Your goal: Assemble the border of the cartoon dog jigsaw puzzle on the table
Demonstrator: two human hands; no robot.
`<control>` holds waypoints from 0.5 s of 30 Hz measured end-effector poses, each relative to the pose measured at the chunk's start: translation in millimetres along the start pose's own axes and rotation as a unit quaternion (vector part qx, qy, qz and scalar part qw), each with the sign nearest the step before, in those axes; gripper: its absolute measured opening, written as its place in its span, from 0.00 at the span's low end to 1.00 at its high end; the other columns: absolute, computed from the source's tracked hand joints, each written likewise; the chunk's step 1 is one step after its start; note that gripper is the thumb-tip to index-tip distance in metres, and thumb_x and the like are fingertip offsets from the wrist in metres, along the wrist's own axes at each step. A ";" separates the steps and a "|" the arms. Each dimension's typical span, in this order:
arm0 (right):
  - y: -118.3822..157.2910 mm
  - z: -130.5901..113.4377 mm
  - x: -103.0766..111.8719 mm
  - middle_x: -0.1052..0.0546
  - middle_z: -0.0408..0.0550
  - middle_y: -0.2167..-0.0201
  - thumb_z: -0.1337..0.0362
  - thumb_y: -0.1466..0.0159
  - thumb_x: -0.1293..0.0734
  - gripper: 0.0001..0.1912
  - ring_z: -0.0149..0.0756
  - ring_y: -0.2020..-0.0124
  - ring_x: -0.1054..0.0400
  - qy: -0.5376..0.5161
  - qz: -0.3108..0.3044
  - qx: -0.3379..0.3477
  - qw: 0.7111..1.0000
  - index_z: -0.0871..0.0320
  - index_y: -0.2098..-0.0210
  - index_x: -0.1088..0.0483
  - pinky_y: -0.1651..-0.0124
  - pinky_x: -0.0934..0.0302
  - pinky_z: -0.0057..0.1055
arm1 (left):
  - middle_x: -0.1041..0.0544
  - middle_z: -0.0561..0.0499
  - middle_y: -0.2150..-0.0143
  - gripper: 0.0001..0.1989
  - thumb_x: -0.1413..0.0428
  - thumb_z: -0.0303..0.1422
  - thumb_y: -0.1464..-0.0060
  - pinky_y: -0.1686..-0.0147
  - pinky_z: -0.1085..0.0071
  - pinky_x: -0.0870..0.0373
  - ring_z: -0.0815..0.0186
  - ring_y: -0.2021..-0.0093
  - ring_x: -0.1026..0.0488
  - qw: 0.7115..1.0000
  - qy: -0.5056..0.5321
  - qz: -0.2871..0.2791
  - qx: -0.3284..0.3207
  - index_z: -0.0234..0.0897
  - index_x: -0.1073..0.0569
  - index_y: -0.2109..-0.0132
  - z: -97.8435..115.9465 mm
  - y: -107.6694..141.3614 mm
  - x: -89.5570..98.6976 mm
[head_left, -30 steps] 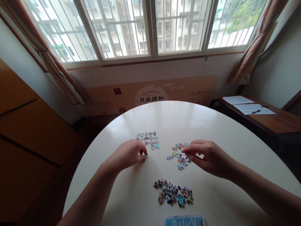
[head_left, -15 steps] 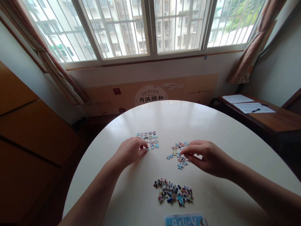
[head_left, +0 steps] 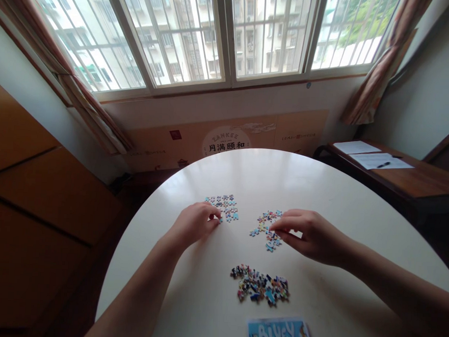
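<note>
Rows of puzzle pieces [head_left: 229,204] lie on the round white table [head_left: 164,196], left of centre. My left hand [head_left: 198,224] is at their lower left corner, its thumb and fingers closed on a small puzzle piece, mostly hidden by the fingertips. To the right is a loose cluster of puzzle pieces [head_left: 262,224]. My right hand [head_left: 305,235] hovers at this cluster's right side with fingertips pinched together; whatever is between them is too small to make out. Nearer to me lies a denser pile of mixed pieces [head_left: 259,286].
A blue box lid marked "Bluey" [head_left: 277,333] lies at the table's near edge. On the right, a brown wooden desk [head_left: 430,178] bears papers [head_left: 381,160] and a pen. A printed cardboard panel [head_left: 188,138] stands below the barred window behind the table.
</note>
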State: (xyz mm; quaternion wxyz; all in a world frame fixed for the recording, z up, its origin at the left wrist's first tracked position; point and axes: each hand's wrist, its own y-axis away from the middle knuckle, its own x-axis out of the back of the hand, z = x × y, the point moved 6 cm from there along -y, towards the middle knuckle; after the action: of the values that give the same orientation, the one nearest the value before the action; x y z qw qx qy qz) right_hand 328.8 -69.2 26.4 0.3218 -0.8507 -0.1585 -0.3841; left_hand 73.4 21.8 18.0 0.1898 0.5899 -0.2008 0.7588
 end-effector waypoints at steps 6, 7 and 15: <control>-0.4 -0.7 0.2 0.20 0.46 0.67 0.65 0.31 0.34 0.09 0.33 0.67 0.27 -0.002 0.003 -0.004 1.000 0.55 0.58 0.21 0.64 0.34 0.32 | 0.20 0.50 0.60 0.10 0.43 0.35 0.40 0.62 0.68 0.31 0.63 0.63 0.24 1.000 0.001 0.016 0.007 0.45 0.18 0.54 6.5 0.0 2.7; -0.6 -1.3 -0.1 0.20 0.46 0.67 0.65 0.31 0.34 0.08 0.33 0.67 0.27 -0.002 0.002 -0.001 1.000 0.55 0.58 0.21 0.64 0.34 0.33 | 0.20 0.49 0.59 0.11 0.43 0.35 0.40 0.62 0.67 0.30 0.62 0.63 0.24 1.000 -0.005 0.019 0.009 0.45 0.18 0.54 9.2 -0.4 1.3; -2.1 -5.5 -1.5 0.19 0.46 0.66 0.66 0.31 0.34 0.08 0.33 0.66 0.26 -0.005 0.001 0.018 1.000 0.55 0.58 0.21 0.63 0.34 0.32 | 0.20 0.50 0.58 0.08 0.41 0.34 0.41 0.58 0.65 0.28 0.60 0.59 0.23 1.000 -0.007 0.018 0.003 0.45 0.18 0.56 28.1 -3.7 -10.9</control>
State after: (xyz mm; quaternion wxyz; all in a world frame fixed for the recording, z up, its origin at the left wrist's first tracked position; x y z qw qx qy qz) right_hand 323.7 -71.3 28.8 0.3369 -0.8469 -0.1665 -0.3762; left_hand 100.9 9.5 14.0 0.1728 0.5918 -0.2108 0.7586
